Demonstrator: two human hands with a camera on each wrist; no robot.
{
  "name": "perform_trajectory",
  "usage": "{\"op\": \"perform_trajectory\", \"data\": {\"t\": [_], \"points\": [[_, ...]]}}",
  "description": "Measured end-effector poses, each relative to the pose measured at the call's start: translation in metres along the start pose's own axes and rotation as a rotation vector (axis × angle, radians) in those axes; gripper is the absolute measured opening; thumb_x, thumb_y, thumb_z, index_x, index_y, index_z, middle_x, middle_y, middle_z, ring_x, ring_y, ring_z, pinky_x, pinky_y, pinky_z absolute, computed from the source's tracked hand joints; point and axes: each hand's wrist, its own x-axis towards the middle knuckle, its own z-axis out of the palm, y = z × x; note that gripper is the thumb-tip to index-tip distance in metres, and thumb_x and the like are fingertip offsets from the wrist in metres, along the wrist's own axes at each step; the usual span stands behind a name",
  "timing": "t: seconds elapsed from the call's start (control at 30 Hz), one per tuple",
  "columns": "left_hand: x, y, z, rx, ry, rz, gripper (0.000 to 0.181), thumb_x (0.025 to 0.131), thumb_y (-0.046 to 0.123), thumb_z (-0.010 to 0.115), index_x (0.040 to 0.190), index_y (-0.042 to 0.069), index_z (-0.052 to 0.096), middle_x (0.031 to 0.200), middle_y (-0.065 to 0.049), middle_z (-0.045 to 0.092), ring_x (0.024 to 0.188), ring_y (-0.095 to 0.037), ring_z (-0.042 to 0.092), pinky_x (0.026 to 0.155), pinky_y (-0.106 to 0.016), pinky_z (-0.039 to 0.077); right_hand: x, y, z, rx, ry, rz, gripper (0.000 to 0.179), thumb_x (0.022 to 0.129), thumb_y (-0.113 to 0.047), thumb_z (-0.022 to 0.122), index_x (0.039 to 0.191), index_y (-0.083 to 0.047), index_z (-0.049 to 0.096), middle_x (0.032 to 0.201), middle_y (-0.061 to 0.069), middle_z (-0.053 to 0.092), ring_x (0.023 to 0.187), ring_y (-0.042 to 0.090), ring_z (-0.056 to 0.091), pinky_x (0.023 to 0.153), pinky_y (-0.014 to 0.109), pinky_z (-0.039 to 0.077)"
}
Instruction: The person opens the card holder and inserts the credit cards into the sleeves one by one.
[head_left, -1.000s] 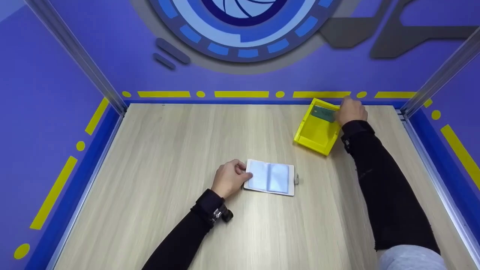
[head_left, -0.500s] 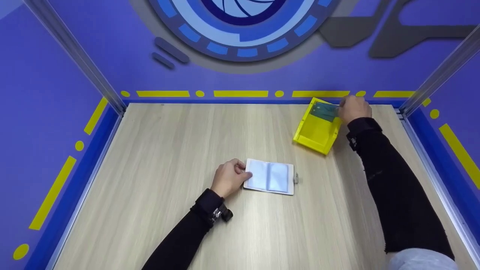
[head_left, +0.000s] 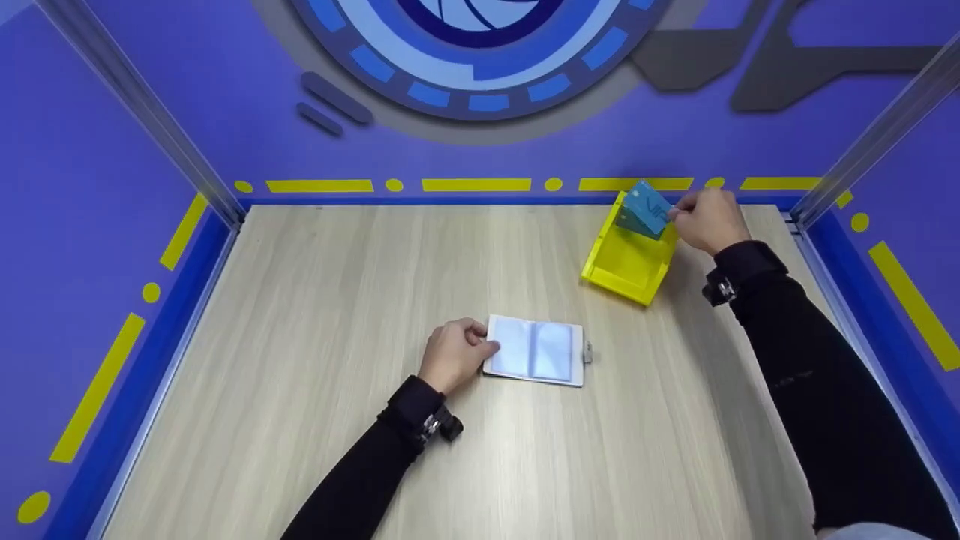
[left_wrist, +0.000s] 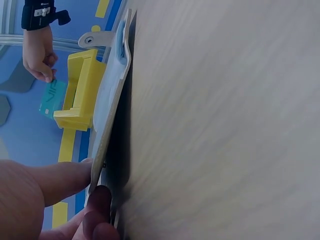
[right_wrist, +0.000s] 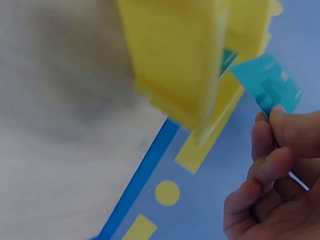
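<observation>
My right hand point(head_left: 709, 217) pinches the corner of a teal card point(head_left: 646, 207) marked "VIP", tilted above the back of a yellow bin point(head_left: 626, 266). Part of another dark green card point(right_wrist: 227, 60) shows inside the bin in the right wrist view. On the table, a card holder point(head_left: 532, 350) lies spread open with clear plastic sleeves and a snap strap point(head_left: 588, 352) at its right side. Its left edge is pinched by my left hand point(head_left: 454, 352), thumb on top and fingers beneath, as the left wrist view shows.
The pale wooden table point(head_left: 337, 300) is enclosed by blue panels point(head_left: 450, 157) with yellow markings at the back and sides. Metal posts point(head_left: 142, 112) stand in the corners. The yellow bin sits near the back wall, right of centre.
My right hand has drawn the teal card up from inside the bin, tilting it so its lettering shows. The left hand has kept its hold on the card holder.
</observation>
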Motion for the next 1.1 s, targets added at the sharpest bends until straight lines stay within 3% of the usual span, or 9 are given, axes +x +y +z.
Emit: {"op": "perform_trajectory", "data": {"t": [0.27, 0.53, 0.63, 0.83, 1.1], "points": [[-0.001, 0.002, 0.002, 0.011, 0.020, -0.015, 0.024, 0.094, 0.026, 0.086, 0.112, 0.010, 0.082, 0.087, 0.001, 0.076, 0.077, -0.012, 0.067, 0.079, -0.033, 0.054, -0.032, -0.035, 0.016, 0.129, -0.118, 0.020, 0.037, 0.113, -0.026, 0.058, 0.134, -0.001, 0.075, 0.127, 0.022, 0.074, 0.097, 0.029, 0.062, 0.076, 0.034, 0.051], [-0.001, 0.002, 0.002, 0.018, 0.025, -0.022, 0.022, 0.093, 0.027, 0.086, 0.109, 0.012, 0.081, 0.087, 0.002, 0.076, 0.078, -0.012, 0.067, 0.081, -0.034, 0.054, -0.073, -0.074, 0.044, 0.228, -0.102, -0.029, 0.029, 0.110, -0.027, 0.059, 0.118, -0.007, 0.078, 0.107, 0.013, 0.070, 0.089, 0.027, 0.058, 0.077, 0.034, 0.049], [-0.001, 0.001, 0.002, 0.017, 0.028, -0.021, 0.022, 0.093, 0.027, 0.086, 0.108, 0.012, 0.081, 0.087, 0.002, 0.076, 0.078, -0.013, 0.067, 0.079, -0.034, 0.054, -0.088, -0.079, 0.058, 0.271, -0.105, -0.059, 0.026, 0.109, -0.026, 0.061, 0.108, -0.006, 0.079, 0.100, 0.013, 0.069, 0.088, 0.027, 0.059, 0.075, 0.033, 0.050], [0.000, 0.002, 0.002, 0.011, 0.029, -0.026, 0.021, 0.093, 0.027, 0.085, 0.107, 0.013, 0.080, 0.087, 0.001, 0.076, 0.078, -0.013, 0.067, 0.080, -0.034, 0.054, -0.113, -0.080, 0.084, 0.326, -0.182, -0.080, 0.022, 0.107, -0.021, 0.063, 0.104, -0.006, 0.080, 0.093, 0.009, 0.070, 0.083, 0.024, 0.059, 0.068, 0.028, 0.049], [-0.001, -0.001, 0.004, 0.013, 0.030, -0.030, 0.022, 0.092, 0.028, 0.085, 0.107, 0.013, 0.082, 0.087, 0.002, 0.077, 0.079, -0.013, 0.068, 0.081, -0.034, 0.055, -0.137, -0.074, 0.115, 0.247, -0.258, -0.093, 0.023, 0.102, -0.017, 0.063, 0.090, -0.005, 0.078, 0.075, 0.001, 0.064, 0.067, 0.016, 0.056, 0.060, 0.027, 0.045]]}}
